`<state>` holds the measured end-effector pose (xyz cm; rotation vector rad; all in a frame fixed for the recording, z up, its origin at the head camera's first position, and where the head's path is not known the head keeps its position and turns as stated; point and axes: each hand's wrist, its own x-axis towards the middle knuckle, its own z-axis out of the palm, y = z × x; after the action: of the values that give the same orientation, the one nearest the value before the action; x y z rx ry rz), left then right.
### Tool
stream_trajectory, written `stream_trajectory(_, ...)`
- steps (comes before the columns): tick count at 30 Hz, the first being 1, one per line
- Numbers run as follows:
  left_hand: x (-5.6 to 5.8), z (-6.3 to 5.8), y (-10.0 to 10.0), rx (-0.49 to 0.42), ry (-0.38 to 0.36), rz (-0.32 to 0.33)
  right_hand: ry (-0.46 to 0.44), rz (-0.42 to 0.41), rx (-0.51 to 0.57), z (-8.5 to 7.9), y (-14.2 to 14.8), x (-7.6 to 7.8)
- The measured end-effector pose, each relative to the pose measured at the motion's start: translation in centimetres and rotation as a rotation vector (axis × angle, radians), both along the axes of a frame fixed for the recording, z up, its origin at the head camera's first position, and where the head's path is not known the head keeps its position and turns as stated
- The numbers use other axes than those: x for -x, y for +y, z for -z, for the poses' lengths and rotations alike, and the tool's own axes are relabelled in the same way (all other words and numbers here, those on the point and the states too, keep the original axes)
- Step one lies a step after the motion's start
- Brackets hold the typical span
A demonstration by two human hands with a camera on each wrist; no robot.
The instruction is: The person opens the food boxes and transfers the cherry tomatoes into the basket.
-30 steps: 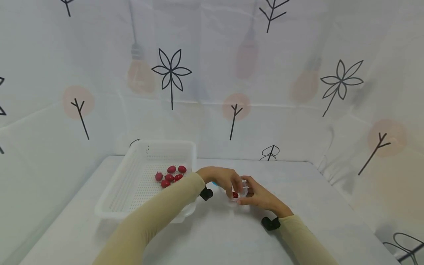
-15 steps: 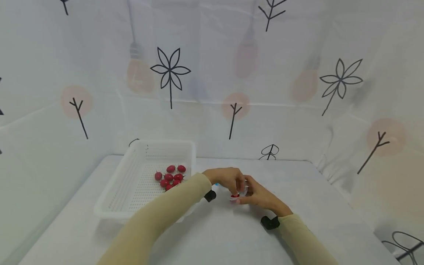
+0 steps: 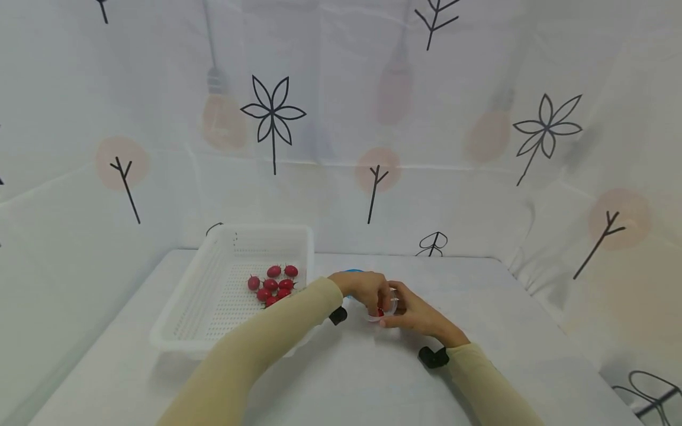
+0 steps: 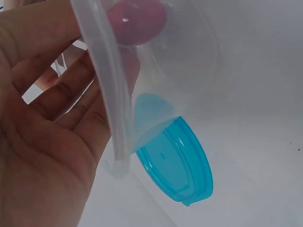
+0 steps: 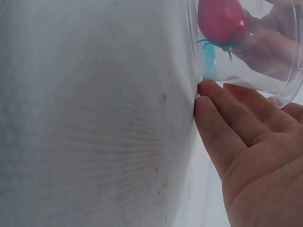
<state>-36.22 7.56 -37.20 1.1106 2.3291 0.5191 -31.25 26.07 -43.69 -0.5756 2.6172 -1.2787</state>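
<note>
A small clear plastic container (image 3: 393, 303) stands on the table, a red cherry tomato (image 5: 220, 21) low inside it. My left hand (image 3: 367, 288) reaches over the rim into the container. Its fingertips hold the tomato, though the exact contact is partly hidden behind the plastic. My right hand (image 3: 421, 316) grips the container from the right, thumb on the near side and fingers round the far side. In the right wrist view its fingertips (image 5: 208, 101) rest against the table. Beside the container lies a translucent blue lid (image 4: 177, 163), mostly covered by my left hand in the head view.
A white perforated basket (image 3: 181, 307) stands on the left with several cherry tomatoes (image 3: 270, 284) at its right side. My left forearm crosses its near right corner. A white cloth covers the table (image 3: 341, 378), and a patterned curtain (image 3: 319, 207) hangs behind.
Over the last second my left hand has shifted slightly right and dipped into the container with the tomato. My right hand stays round the container. More of the blue lid shows now.
</note>
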Motion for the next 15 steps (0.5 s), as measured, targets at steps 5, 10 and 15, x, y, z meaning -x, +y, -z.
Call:
stream_trajectory(5,0.07,0.06,0.01,0.052,0.039,0.001,-0.004,0.002,0.014,-0.08,0.03,-0.02)
stream_trajectory(10,-0.22,0.02,-0.05,0.123,0.092,-0.005,-0.022,0.005,0.031,0.02,-0.01,0.00)
stream_trajectory(15,-0.42,0.25,0.13,0.157,0.127,-0.004,-0.035,0.027,0.018,0.04,-0.11,-0.14)
